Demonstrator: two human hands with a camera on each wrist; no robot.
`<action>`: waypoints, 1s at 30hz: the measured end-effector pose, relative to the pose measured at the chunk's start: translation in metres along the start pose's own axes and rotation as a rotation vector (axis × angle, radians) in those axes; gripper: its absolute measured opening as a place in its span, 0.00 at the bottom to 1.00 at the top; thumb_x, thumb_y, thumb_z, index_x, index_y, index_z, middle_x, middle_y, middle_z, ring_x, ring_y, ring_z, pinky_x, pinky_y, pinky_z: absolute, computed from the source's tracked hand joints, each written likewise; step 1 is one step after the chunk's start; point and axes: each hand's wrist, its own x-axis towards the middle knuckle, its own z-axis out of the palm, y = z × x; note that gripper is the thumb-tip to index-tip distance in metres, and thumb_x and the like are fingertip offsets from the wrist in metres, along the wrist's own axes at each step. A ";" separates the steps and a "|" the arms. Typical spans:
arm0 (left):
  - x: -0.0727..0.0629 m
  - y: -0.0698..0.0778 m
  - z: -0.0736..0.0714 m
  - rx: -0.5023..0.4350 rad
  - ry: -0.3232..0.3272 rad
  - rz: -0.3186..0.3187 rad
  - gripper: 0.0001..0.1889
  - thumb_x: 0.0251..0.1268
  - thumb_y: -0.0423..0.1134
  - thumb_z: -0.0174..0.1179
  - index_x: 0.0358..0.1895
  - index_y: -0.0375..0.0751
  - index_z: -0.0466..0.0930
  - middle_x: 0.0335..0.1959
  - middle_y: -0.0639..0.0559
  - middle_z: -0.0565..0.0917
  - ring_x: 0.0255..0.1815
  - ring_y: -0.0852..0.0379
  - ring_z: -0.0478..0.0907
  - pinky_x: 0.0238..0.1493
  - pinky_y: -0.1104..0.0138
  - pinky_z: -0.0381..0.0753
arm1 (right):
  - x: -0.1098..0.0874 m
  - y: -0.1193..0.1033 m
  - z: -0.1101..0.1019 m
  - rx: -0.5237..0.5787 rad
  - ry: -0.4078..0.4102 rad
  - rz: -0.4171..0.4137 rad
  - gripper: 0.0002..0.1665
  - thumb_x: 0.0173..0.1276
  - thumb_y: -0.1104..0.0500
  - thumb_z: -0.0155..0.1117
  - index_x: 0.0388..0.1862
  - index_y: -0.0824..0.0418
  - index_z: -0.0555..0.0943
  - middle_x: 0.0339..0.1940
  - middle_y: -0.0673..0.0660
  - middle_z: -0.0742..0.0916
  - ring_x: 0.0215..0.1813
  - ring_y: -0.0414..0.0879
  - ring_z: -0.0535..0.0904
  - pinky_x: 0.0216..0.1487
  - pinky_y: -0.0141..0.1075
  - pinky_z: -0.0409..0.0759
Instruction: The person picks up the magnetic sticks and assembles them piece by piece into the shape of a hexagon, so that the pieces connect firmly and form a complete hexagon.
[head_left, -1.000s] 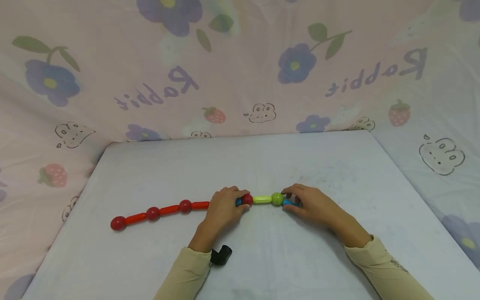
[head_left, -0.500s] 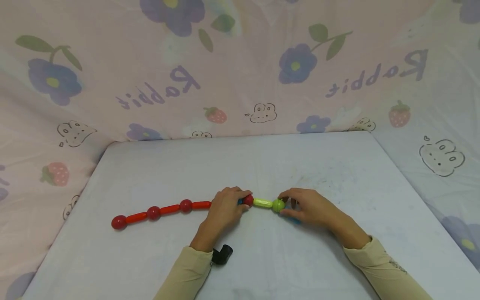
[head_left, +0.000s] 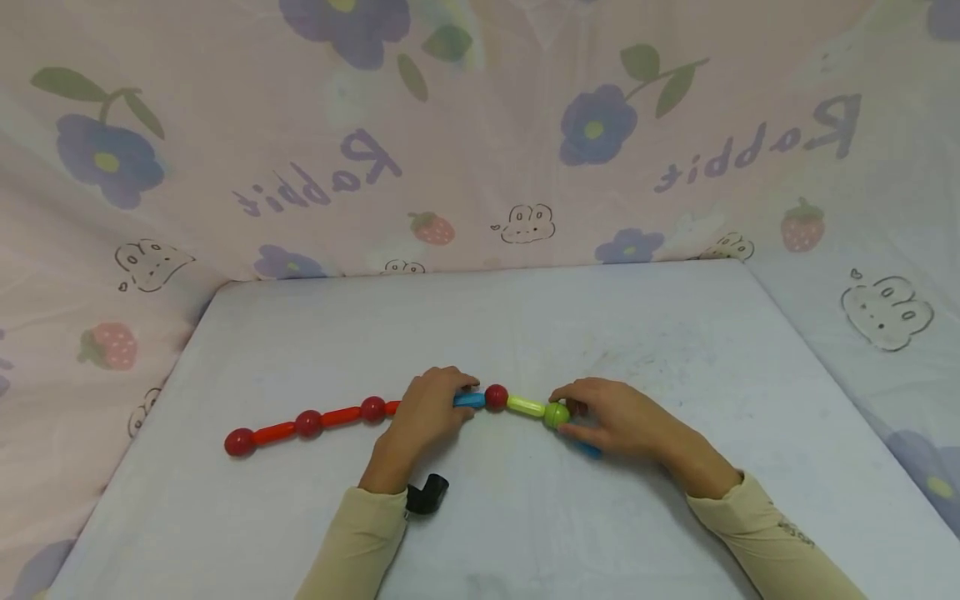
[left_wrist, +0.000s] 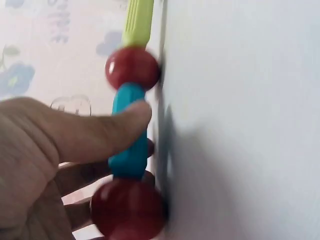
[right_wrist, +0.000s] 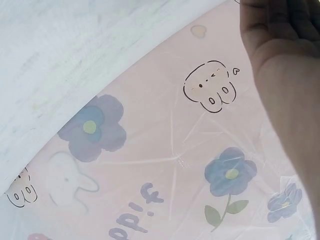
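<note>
A chain of red balls, red rods and blue rods lies across the white table. My left hand (head_left: 426, 410) is around its middle; in the left wrist view the thumb and fingers pinch a blue rod (left_wrist: 127, 160) between two red balls. Past the upper red ball (left_wrist: 132, 68) comes a yellow-green rod (head_left: 527, 406), which leads to a green ball (head_left: 557, 415). Thumb and index finger of my right hand (head_left: 628, 419) grip that green ball. Another blue rod (head_left: 588, 449) sticks out beneath the right hand, its other end hidden.
To the left, red balls and red rods (head_left: 274, 433) run on to an end ball (head_left: 240, 442). A black device (head_left: 428, 495) sits at my left wrist. Patterned cloth (head_left: 480, 167) hangs behind and beside the white table (head_left: 300, 517).
My left hand has slid left off the red ball, exposing the blue rod. The right hand and green ball have shifted nearer to me, so the yellow-green rod now slants down.
</note>
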 end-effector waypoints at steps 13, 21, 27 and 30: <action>0.008 -0.003 0.001 0.070 0.094 -0.012 0.18 0.59 0.43 0.72 0.53 0.48 0.87 0.45 0.50 0.86 0.45 0.51 0.77 0.47 0.58 0.77 | 0.001 -0.002 -0.003 -0.006 -0.010 0.068 0.19 0.64 0.45 0.70 0.50 0.51 0.81 0.33 0.38 0.83 0.36 0.31 0.77 0.40 0.32 0.79; -0.002 -0.019 -0.025 0.150 0.028 -0.078 0.23 0.53 0.40 0.75 0.55 0.49 0.85 0.45 0.48 0.85 0.47 0.48 0.77 0.50 0.53 0.77 | 0.002 -0.004 -0.003 -0.018 -0.007 0.071 0.19 0.64 0.45 0.70 0.50 0.51 0.81 0.31 0.38 0.82 0.34 0.31 0.75 0.38 0.31 0.77; 0.003 -0.022 -0.014 0.076 0.114 -0.100 0.23 0.56 0.40 0.73 0.57 0.45 0.83 0.48 0.48 0.86 0.48 0.49 0.79 0.52 0.53 0.78 | 0.001 -0.004 -0.002 -0.015 -0.016 0.080 0.19 0.63 0.43 0.70 0.48 0.50 0.81 0.29 0.38 0.81 0.32 0.31 0.74 0.36 0.30 0.76; 0.006 -0.022 -0.010 0.040 0.139 -0.095 0.23 0.57 0.38 0.73 0.58 0.45 0.83 0.51 0.47 0.86 0.50 0.47 0.80 0.55 0.53 0.79 | 0.000 -0.002 0.000 -0.019 -0.020 0.086 0.20 0.63 0.42 0.70 0.47 0.50 0.80 0.28 0.38 0.81 0.32 0.31 0.74 0.35 0.30 0.76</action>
